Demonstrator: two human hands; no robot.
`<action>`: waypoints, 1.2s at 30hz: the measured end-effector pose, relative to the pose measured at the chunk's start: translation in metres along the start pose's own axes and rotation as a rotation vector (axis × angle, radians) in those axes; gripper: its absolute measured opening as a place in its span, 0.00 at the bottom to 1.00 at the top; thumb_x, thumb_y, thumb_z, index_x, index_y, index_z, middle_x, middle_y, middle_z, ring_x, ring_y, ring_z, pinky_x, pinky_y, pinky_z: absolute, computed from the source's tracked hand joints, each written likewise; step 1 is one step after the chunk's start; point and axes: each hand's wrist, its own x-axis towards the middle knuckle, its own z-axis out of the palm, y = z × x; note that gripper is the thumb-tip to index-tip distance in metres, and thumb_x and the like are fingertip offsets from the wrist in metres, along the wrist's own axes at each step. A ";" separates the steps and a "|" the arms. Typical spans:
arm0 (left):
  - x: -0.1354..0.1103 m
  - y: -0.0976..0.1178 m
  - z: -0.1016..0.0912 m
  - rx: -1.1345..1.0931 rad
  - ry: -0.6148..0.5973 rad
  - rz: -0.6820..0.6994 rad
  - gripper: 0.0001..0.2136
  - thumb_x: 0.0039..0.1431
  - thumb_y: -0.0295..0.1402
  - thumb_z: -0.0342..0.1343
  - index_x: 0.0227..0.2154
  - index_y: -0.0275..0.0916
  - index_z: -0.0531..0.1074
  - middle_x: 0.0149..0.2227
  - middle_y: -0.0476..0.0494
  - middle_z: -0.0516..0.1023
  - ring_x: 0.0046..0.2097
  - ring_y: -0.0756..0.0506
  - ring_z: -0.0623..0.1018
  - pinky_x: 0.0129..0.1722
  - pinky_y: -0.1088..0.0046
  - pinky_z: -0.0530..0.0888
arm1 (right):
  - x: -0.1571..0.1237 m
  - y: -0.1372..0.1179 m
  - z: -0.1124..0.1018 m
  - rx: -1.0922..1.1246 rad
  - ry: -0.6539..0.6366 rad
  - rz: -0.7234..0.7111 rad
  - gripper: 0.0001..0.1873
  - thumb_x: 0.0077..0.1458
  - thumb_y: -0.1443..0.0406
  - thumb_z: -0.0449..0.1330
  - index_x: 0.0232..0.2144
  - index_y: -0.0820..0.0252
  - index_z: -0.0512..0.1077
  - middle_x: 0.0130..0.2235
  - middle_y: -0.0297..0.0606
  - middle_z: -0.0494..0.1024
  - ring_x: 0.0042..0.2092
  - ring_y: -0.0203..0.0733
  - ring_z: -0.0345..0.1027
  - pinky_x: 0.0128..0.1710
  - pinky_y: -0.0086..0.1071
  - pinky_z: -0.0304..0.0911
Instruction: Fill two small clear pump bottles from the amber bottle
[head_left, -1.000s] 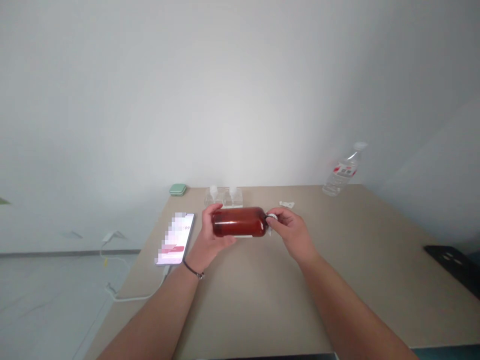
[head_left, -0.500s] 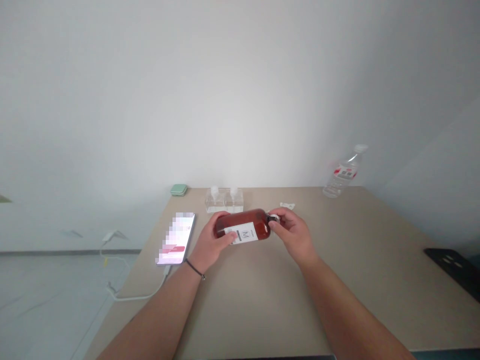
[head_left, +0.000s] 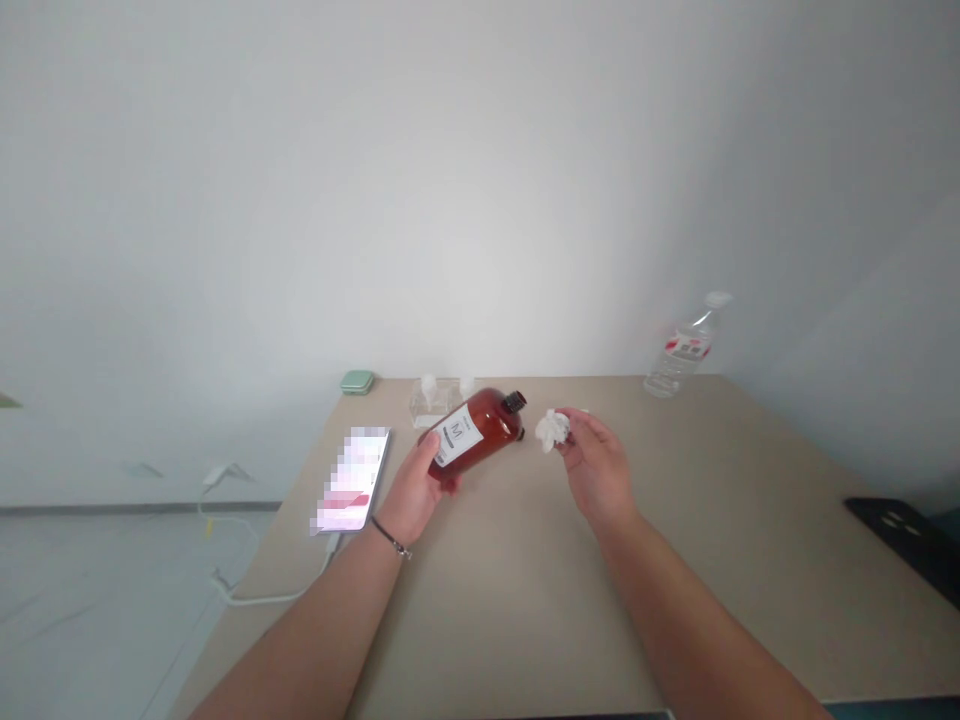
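A brown see-through bottle [head_left: 491, 425] with a white label lies tilted in my left hand [head_left: 420, 485], which is wrapped round its lower end. Its dark threaded neck [head_left: 514, 402] is uncapped and points up to the right. Just right of the bottle, and apart from it, my right hand [head_left: 598, 465] pinches a crumpled white tissue [head_left: 553, 430]. Behind the brown bottle stand small clear bottles with white tops [head_left: 428, 390], partly covered by it.
A lit phone [head_left: 352, 480] with a white cable [head_left: 277, 600] lies at the left of the table [head_left: 510, 600]. Against the wall are a green case [head_left: 357, 382] and a clear water bottle [head_left: 679, 355]. Something flat and black [head_left: 900, 535] sits at the right edge.
My right hand has come away from the bottle's neck with the tissue, moving slightly right. The left hand has tipped the brown bottle so its neck points higher.
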 end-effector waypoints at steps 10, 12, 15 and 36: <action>-0.008 -0.014 0.011 0.242 -0.195 0.063 0.31 0.43 0.40 0.74 0.46 0.39 0.64 0.45 0.41 0.78 0.45 0.41 0.79 0.41 0.66 0.77 | -0.036 -0.018 0.023 -0.516 -0.142 -0.464 0.11 0.61 0.65 0.59 0.45 0.49 0.77 0.43 0.40 0.81 0.44 0.45 0.75 0.46 0.41 0.72; -0.010 -0.015 0.014 0.225 -0.301 0.097 0.37 0.44 0.37 0.74 0.54 0.40 0.61 0.50 0.39 0.76 0.50 0.39 0.78 0.47 0.62 0.76 | -0.038 -0.019 0.023 -0.526 -0.164 -0.487 0.12 0.61 0.66 0.60 0.47 0.49 0.76 0.43 0.40 0.82 0.44 0.45 0.76 0.45 0.41 0.72; -0.014 -0.014 0.018 0.179 -0.404 0.136 0.43 0.47 0.36 0.72 0.62 0.43 0.53 0.54 0.37 0.74 0.52 0.38 0.77 0.50 0.60 0.75 | -0.040 -0.023 0.024 -0.535 -0.233 -0.597 0.12 0.60 0.68 0.59 0.43 0.47 0.77 0.42 0.38 0.83 0.45 0.46 0.77 0.47 0.44 0.71; -0.021 -0.004 0.016 0.579 -0.403 0.246 0.42 0.44 0.33 0.72 0.60 0.40 0.57 0.51 0.39 0.75 0.49 0.37 0.77 0.48 0.61 0.72 | -0.028 -0.027 0.017 -0.533 -0.066 -0.596 0.13 0.63 0.67 0.59 0.45 0.48 0.80 0.45 0.38 0.83 0.48 0.43 0.76 0.50 0.41 0.73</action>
